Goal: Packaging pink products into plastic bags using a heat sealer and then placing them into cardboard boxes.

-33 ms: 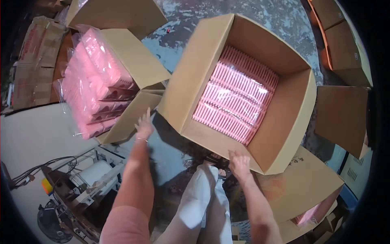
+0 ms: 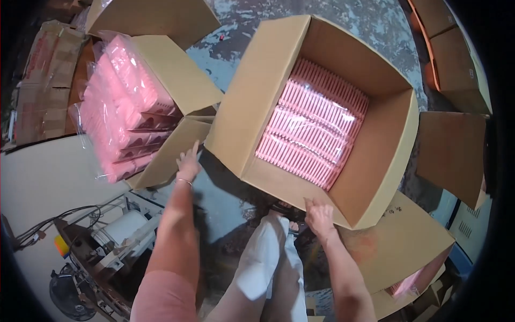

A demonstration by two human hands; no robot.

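- Two hands are at work on one big open cardboard box (image 2: 343, 155), and the hold looks uneven, which is where I judge the trouble could start.
- The right hand (image 2: 319, 214) pinches the box's near bottom edge with fingers curled onto the cardboard; it holds the rim and nothing else.
- The left hand (image 2: 188, 161) is spread fairly wide, fingers pointing up and away, at the near left corner of the box. It lies against the flap of a second box (image 2: 166, 107) that stands just to its left; I cannot tell whether it truly presses the big box or only that flap.
- The big box sits tilted, its opening turned toward the person, with its near wall between the two hands and the rest beyond them.
- A layer of pink packs in clear film (image 2: 314, 129) lies on the box's bottom, beyond the right hand. If the box tips further, I judge that load could slide toward the low wall and drag the edge out of the light right-hand pinch.
- The second box, left of the left hand, is stuffed with bagged pink packs (image 2: 123, 112) bulging past its rim; a shove from the big box's corner could knock them out.
- The person's legs in pale trousers (image 2: 268, 263) stand just below the hands, so a dropped box would land on the feet.
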